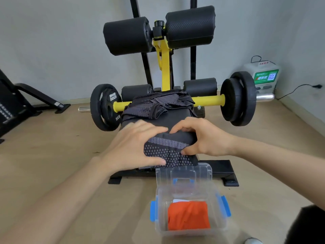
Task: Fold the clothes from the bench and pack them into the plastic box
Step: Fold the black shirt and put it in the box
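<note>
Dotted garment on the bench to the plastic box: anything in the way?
Only the box's raised lid, standing at the bench end between the dotted garment and the plastic box opening; lift over it. An orange garment already lies inside, with room above.

Black weight plates (238,98) on a yellow bar (209,100), 2 foam rollers (190,27) above, white-green box (263,76) by the grey wall (52,41)

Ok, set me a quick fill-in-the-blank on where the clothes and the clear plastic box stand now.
The folded garment in the clear plastic box with blue latches is coloured ___.
The left hand and right hand are on a dark dotted garment lying on the black padded ___.
The box stands on the tan ___.
Missing: orange; bench; floor.
</note>
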`<state>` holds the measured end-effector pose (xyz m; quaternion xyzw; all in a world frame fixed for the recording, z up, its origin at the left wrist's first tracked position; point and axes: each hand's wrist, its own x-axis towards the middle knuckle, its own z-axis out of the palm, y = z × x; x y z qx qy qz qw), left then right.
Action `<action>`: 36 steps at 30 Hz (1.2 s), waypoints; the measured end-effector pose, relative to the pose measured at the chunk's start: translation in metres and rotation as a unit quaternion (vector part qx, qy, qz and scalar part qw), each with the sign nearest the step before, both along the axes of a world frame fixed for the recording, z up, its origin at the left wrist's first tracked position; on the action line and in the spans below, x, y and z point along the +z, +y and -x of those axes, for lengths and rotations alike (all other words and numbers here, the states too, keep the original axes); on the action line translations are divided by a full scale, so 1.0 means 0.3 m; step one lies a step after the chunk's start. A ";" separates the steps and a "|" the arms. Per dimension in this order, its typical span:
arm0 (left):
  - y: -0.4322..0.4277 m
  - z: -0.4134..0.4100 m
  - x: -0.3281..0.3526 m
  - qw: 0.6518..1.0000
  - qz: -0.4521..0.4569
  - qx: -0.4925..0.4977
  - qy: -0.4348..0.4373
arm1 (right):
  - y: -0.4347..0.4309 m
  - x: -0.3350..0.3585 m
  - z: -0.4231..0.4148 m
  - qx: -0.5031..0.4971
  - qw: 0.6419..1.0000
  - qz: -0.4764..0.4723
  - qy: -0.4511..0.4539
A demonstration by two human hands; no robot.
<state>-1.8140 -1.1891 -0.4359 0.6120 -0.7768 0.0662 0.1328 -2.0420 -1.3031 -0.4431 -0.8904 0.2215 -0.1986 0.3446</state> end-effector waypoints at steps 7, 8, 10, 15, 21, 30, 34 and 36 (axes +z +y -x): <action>0.064 0.084 -0.105 0.988 -0.101 0.055 0.105 | 0.054 -0.081 0.119 0.006 0.999 -0.043 -0.012; 0.080 0.094 -0.132 0.978 -0.126 0.048 0.157 | 0.067 -0.110 0.135 0.001 0.998 -0.062 -0.010; 0.113 0.119 -0.194 0.952 -0.166 0.027 0.256 | 0.093 -0.172 0.165 -0.014 0.992 -0.127 -0.017; 0.142 0.141 -0.394 0.891 -0.224 0.080 0.387 | 0.110 -0.386 0.196 -0.092 0.961 -0.261 -0.024; 0.037 0.188 -0.658 0.824 -0.241 0.212 0.466 | 0.081 -0.667 0.188 -0.197 0.934 -0.300 0.001; 0.014 0.220 -1.045 0.851 -0.263 0.280 0.359 | 0.066 -1.029 0.188 -0.188 0.942 -0.196 0.198; 0.078 0.211 -1.140 0.905 -0.349 0.150 0.191 | 0.128 -1.133 0.186 -0.028 0.915 -0.113 0.387; 0.097 0.229 -1.139 0.905 -0.389 0.116 0.129 | 0.138 -1.142 0.169 -0.013 0.911 -0.135 0.389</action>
